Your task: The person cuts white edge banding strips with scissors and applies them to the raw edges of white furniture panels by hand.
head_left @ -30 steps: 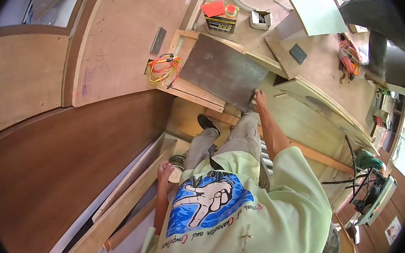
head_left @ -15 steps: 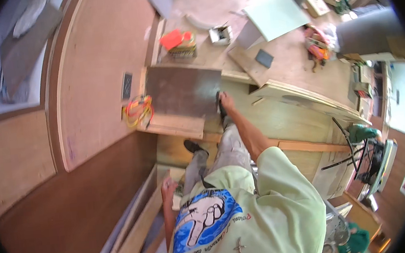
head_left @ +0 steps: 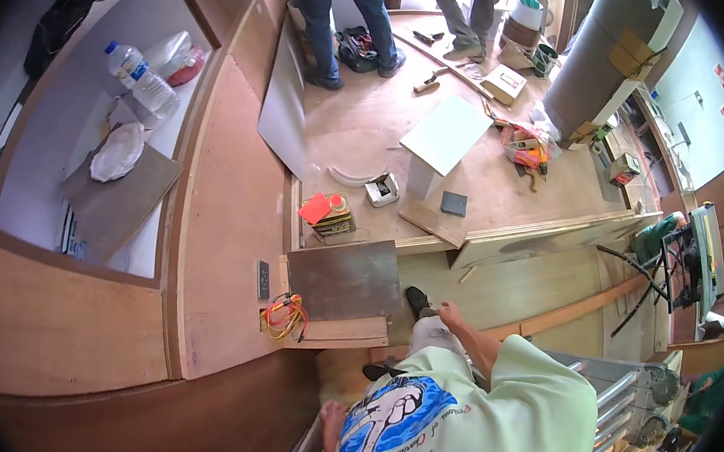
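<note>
My right hand [head_left: 451, 315] hangs low in front of my right thigh, close to my black shoe [head_left: 418, 299]. Its fingers are curled in, and I see nothing in them. Down by my left side, my left hand [head_left: 332, 416] also has bent fingers with no object showing. Ahead and to the left is a low step with a dark brown top [head_left: 346, 282]. A coil of yellow and red cord [head_left: 284, 316] lies at its left edge, beneath a dark wall outlet [head_left: 263, 279].
A raised wooden floor [head_left: 352, 127] spreads ahead, bearing a tin [head_left: 332, 220], a small white box [head_left: 382, 190], a pale panel [head_left: 447, 135] and a power drill [head_left: 531, 156]. Two people stand at the far end. A metal ladder [head_left: 614, 402] is at right, a folding-legged machine [head_left: 693, 268] beyond.
My view has tilted up, bringing the two people and the shelf with a bottle into sight. My right hand has drawn back from beside the brown step top toward my thigh.
</note>
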The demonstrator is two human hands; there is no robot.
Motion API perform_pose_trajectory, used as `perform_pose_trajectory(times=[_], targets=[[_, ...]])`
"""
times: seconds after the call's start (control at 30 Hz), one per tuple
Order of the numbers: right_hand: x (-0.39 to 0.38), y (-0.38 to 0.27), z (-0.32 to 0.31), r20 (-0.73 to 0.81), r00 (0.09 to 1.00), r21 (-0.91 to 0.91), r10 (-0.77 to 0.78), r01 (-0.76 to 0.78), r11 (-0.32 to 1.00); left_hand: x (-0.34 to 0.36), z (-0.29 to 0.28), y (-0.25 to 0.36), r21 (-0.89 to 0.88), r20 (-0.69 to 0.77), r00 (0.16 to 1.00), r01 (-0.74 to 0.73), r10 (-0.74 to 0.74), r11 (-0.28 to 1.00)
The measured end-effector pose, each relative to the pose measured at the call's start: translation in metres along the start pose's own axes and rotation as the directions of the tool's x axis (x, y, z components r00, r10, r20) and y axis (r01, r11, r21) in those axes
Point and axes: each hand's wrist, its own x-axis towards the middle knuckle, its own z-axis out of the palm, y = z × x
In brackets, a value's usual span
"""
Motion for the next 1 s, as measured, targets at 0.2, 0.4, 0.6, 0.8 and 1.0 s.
perform_pose_trajectory(times=[0.2,0.4,0.6,0.8,1.0], targets=[[-0.016,0.086,-0.001,0.007,0.999,-0.213,-0.048,0.049,0.976,0.035,0.076,0.074,0.333,-0.27,0.961,0.033,0.062,0.942],[-0.072,0.022,-0.026,0.076,0.997,-0.135,-0.02,0.03,0.99,0.048,0.083,0.083,0.418,-0.246,0.969,0.091,0.016,0.904],[-0.073,0.009,-0.028,0.09,0.992,-0.073,-0.087,0.093,0.993,0.043,0.064,0.06,0.393,-0.199,0.98,0.069,0.011,0.917],[-0.074,0.008,-0.032,0.111,0.993,-0.09,-0.035,0.045,0.995,0.039,0.05,0.049,0.384,-0.176,0.984,0.031,0.04,0.923],[-0.075,-0.031,-0.021,0.135,0.989,-0.178,-0.06,0.084,0.981,0.05,0.003,0.02,0.196,-0.146,0.989,-0.003,0.032,0.981]])
